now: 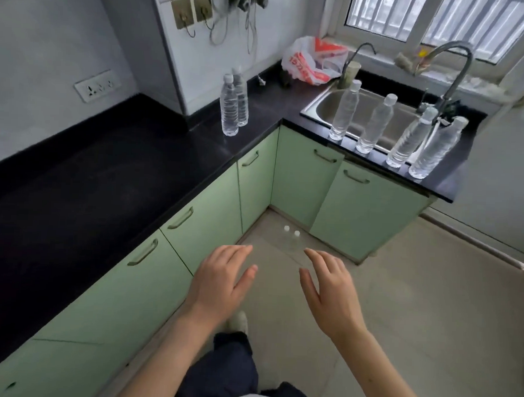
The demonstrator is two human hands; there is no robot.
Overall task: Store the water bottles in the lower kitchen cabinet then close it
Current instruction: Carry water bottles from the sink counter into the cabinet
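- Both hands are empty, fingers spread and loosely curved: the left hand (222, 283) and right hand (328, 292) hover over the floor (429, 308), grasping nothing.
- Taking the sink (361, 112) as landmark, four bottles (376, 125) stand in a row on the narrow counter strip along its front edge. Two more bottles (233, 103) stand touching each other on the counter (92, 162) well to the sink's left, near the corner.
- Two floor bottles (292, 238) sit below the sink, in the corner where the cabinet runs meet; only their white caps read clearly, the bodies almost vanish against the tile.
- Every green cabinet door (364, 208) in view looks shut, so none of the storing seems done yet.
- Risk: the floor pair is nearly invisible and lies just beyond the fingertips and ahead of the foot (238, 320); a step or a blind reach could knock them over.
- Risk: the row by the sink stands close to the counter lip on a thin strip. Brushing one while lifting its neighbour could tip it to the floor or back into the basin.
- Risk: a door swung open under the sink may sweep the floor pair if they are not moved first.
- Materials: the bottles are clear ribbed thin plastic with white screw caps, tall and slim, so likely top-heavy and prone to dent under a hard squeeze.
- The counter is glossy black stone, the sink brushed steel, the doors smooth matte green with slim bar handles (324, 156), the floor pale matte tile.
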